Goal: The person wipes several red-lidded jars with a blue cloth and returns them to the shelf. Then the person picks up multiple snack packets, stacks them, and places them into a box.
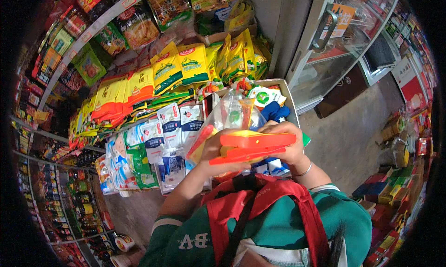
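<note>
Between both hands, in front of my chest, is a small stack of yellow packets with orange-red ends (pixel 258 140). My left hand (pixel 212 152) grips the stack from one side, fingers under and behind it. On the other side, my right hand (pixel 287 141) is closed around its edge. Just beyond my hands a clear plastic bag (pixel 223 110) stands with packets inside it. Behind the bag, an open carton (pixel 292 99) contains a white and green packet (pixel 266 96) and dark blue bundles (pixel 277 111).
Yellow seasoning packets (pixel 167 70) stand in rows beyond white salt-like pouches (pixel 170 119). Curved shelving (pixel 73 49) with packaged food borders the left. A glass-door cooler (pixel 334 65) stands at the upper right. Boxed goods (pixel 383 190) are stacked at the right beside the concrete floor (pixel 338 127).
</note>
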The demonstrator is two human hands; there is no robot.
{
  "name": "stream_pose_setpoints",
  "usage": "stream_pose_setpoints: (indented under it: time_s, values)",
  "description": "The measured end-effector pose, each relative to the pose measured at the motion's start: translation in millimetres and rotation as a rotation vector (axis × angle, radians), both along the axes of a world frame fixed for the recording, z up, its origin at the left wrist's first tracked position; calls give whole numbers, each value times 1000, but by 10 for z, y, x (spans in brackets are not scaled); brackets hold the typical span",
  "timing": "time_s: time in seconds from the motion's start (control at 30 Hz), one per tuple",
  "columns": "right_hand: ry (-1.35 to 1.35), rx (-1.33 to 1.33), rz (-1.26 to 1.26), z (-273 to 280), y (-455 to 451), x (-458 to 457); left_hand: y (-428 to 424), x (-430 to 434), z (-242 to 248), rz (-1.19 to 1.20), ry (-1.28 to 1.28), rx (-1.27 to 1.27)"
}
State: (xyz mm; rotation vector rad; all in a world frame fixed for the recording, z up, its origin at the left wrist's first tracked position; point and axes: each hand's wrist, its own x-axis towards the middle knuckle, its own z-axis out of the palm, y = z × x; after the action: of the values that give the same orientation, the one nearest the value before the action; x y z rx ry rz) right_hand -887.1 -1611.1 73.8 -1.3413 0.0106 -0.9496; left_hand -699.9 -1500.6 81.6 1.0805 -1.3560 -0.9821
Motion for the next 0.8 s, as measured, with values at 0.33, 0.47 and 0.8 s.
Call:
stream_pose_setpoints:
  time_s: [0.33, 0.47, 0.8]
  values:
    - [248, 195, 152, -160, 123, 202, -122, -44, -45, 267, 333, 89]
    - [292, 649, 120, -458, 190, -71, -249, 8, -107, 51, -466, -39]
    - [-29, 842, -316, -670, -90, -770, -1909, 244, -1, 294, -1371, -401]
